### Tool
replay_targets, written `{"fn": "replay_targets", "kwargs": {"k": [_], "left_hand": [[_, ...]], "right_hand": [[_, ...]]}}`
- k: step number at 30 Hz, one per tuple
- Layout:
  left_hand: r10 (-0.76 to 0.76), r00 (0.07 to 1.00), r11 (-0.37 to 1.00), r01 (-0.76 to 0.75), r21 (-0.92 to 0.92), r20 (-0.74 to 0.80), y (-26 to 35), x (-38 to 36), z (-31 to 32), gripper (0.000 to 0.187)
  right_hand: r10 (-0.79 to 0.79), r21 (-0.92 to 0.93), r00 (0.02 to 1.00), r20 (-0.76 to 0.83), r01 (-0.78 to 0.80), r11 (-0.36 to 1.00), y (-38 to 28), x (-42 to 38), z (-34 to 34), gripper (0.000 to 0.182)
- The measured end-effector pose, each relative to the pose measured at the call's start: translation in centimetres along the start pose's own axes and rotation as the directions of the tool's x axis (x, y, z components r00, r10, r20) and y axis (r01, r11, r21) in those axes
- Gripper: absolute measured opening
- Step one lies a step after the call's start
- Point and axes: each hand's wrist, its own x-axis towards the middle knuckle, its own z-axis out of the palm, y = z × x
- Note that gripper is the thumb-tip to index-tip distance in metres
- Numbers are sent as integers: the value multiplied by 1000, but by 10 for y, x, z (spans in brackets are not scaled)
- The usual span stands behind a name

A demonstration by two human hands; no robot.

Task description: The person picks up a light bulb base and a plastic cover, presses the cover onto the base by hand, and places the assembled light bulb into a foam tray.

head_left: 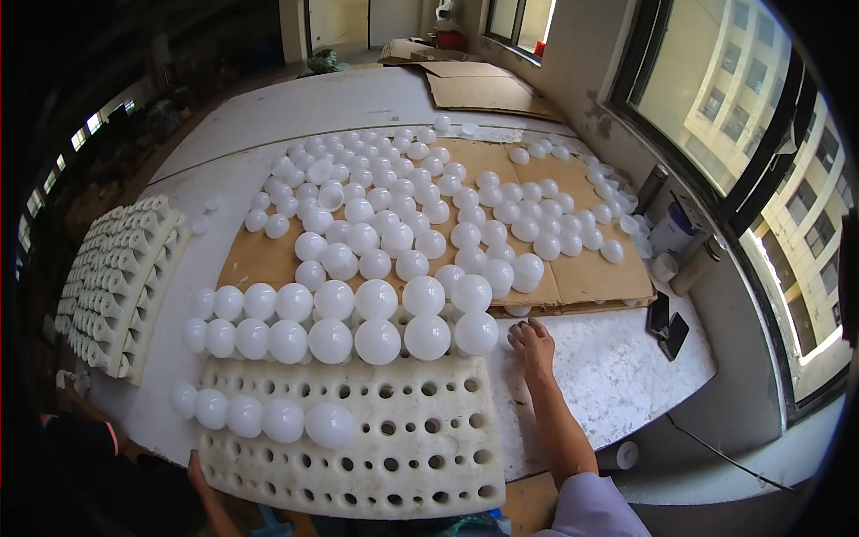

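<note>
Right hand [533, 345] resting flat on worktop [617, 367], fingers [520, 333] released, just beside white globes [476, 333]; left hand [199, 470] gripping foam tray [358, 447] edge.

White worktable [626, 376], daylit windows [716, 98] on right, flattened cardboard [483, 89] beyond

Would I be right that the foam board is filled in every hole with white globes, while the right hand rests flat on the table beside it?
Not quite: the head view shows the foam board mostly empty, white globes only along its upper left. The right hand does rest on the table.
</note>
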Motion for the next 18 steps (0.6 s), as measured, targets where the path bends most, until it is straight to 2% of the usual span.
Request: {"fn": "replay_targets", "kwargs": {"k": [1,2,4,5,6,8,9,10,12,14,16,17,18], "left_hand": [[4,1000,999,-4,-43,9,8,-9,15,45],[10,1000,996,-8,-87,20,15,-16,28,45],[17,1000,997,-17,-72,-2,23,-21,43,41],[23,999,998,-25,-54,-34,24,-22,46,38],[19,999,999,-21,-50,-25,22,-20,46,38],[53,997,999,-53,13,-52,18,-14,39,37],[51,998,999,-50,15,-43,16,-12,37,37],[47,998,999,-47,-7,-28,14,-10,34,37],[39,999,999,-39,-22,-1,10,-4,24,38],[14,996,998,-8,-64,84,7,2,14,45],[-2,993,997,11,-81,117,4,7,6,46],[-11,990,994,25,-104,140,3,8,6,47],[-13,990,995,28,-101,142,2,8,5,47]], "right_hand": [[4,255,991,-133,31,966,1,9,-7,25],[2,255,990,-144,35,966,4,20,-16,25],[150,563,979,-140,-46,825,0,35,-26,27],[237,593,956,-170,-93,800,1,43,-28,15],[238,594,955,-180,-87,800,5,48,-34,15],[148,662,989,1,-112,741,19,62,-47,7],[288,660,950,-121,-140,738,-2,54,-32,11],[290,661,948,-131,-134,738,-5,58,-29,11],[274,522,955,-112,-178,834,-6,62,-33,10],[248,477,965,-87,-178,860,-6,74,-40,10],[258,179,933,-250,-217,960,-10,78,-43,14],[174,72,955,-240,-161,984,-4,85,-48,14],[176,73,954,-243,-163,984,7,97,-49,14]]}}
